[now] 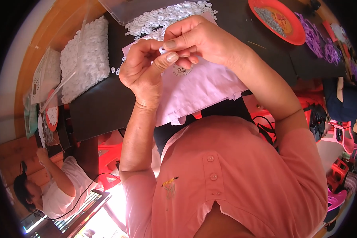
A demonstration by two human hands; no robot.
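Close together over the table, my left hand (141,73) and my right hand (204,39) pinch one small white plastic piece (162,50) between thumbs and fingertips. The fingers cover most of it, so its full shape is hidden. Beneath the hands lies a pink cloth bag (202,89) with a round dark print, spread at the table's near edge. Just beyond the fingers is a loose heap of small white plastic pieces (166,16), some showing a dark hole. A few stray ones lie left of my left hand.
A big block of massed white pieces (85,59) stands at the left of the dark table (99,115). At the far right are a red plate (299,37) of grey bits and purple strips (311,39). Another person in a white shirt (67,186) works at the lower left.
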